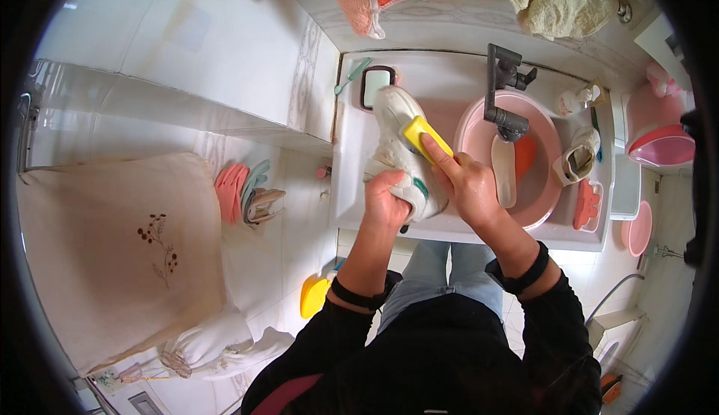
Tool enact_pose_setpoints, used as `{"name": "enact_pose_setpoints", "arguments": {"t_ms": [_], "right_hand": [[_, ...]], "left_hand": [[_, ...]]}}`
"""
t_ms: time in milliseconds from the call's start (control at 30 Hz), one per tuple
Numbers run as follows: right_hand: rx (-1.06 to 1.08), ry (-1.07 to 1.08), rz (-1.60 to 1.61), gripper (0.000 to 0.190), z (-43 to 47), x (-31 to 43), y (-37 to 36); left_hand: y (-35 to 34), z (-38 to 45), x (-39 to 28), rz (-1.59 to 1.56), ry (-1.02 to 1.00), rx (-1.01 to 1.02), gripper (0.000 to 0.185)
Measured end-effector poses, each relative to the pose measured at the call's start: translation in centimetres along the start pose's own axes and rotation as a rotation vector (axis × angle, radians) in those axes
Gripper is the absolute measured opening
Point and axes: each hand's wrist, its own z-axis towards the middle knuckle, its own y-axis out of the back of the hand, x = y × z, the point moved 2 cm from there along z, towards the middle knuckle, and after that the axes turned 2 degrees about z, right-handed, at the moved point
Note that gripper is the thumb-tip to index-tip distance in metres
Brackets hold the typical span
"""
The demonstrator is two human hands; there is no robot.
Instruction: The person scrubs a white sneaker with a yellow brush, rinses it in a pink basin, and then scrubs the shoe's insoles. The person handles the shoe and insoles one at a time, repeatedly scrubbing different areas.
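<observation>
My left hand (387, 204) grips a white shoe (400, 156) at its heel opening, with the thumb on top. The shoe has a green patch near the heel, and its toe points away from me over the left part of the white sink (432, 69). In my right hand (474, 190) is a yellow-backed brush (421, 133), its working side against the shoe's upper. To the right, a pink basin (549, 120) stands in the sink, holding a pale insole (504, 176) and an orange object (524, 154). A second white shoe (581, 154) rests on the sink's right rim.
A dark faucet (503, 111) reaches over the basin. A soap dish (378, 84) and a green-handled brush (354, 75) lie at the back left. A pump bottle (572, 101) and a coral-coloured object (586, 204) are on the right rim. Rubber gloves (231, 193) hang left.
</observation>
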Motion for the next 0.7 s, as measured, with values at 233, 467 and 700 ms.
{"name": "enact_pose_setpoints", "arguments": {"t_ms": [233,467,700], "right_hand": [[-0.012,0.048,-0.022,0.051,0.8,-0.2,-0.1],[0.017,0.046,-0.051,0.050,1.5,0.0,-0.2],[-0.082,0.130,0.047,0.054,2.4,0.8,-0.3]], "left_hand": [[0.3,0.7,-0.2,-0.024,-0.031,0.056,0.060],[0.5,0.8,0.2,-0.031,-0.034,0.052,0.060],[0.1,1.0,0.9,0.115,-0.053,0.042,0.058]]}}
